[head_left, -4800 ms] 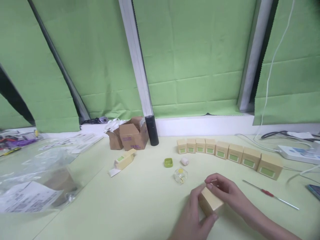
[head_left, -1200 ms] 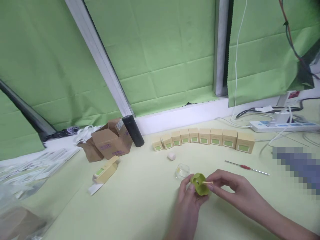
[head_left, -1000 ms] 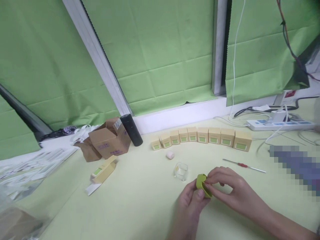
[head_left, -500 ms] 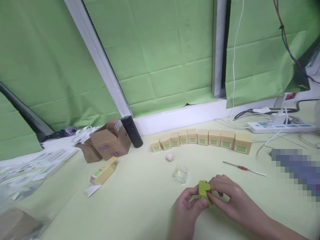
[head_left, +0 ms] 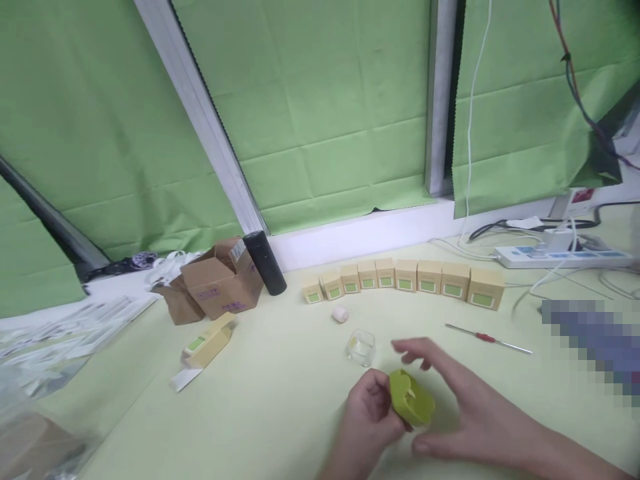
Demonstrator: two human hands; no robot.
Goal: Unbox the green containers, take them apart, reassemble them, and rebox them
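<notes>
Left hand (head_left: 366,421): grip closed on the green cup (head_left: 419,404), thumb on its near side, fingers on the far-left side. Right hand (head_left: 474,412): grip wide, fingers above and thumb below, nothing seen in it. The cup lay in the mouth of that spread, to the left of the right palm and directly right of the left fingers. Its long axis ran slantwise, upper left to lower right, toward the right thumb. The left hand was the nearer, being in contact; the right looked just apart, though the thumb's gap at the lower rim was hard to judge.

The clear cup (head_left: 367,351) stood on the bench (head_left: 275,400) beyond the left hand, near the right fingertips; the pink piece (head_left: 340,314) lay past it.

Hidden: the green cup's underside and some left fingertips. A small pale piece at the cup's middle was too small to make out. Both forearms were cut off by the frame; a pixelated patch (head_left: 590,340) at far right could not be read.
</notes>
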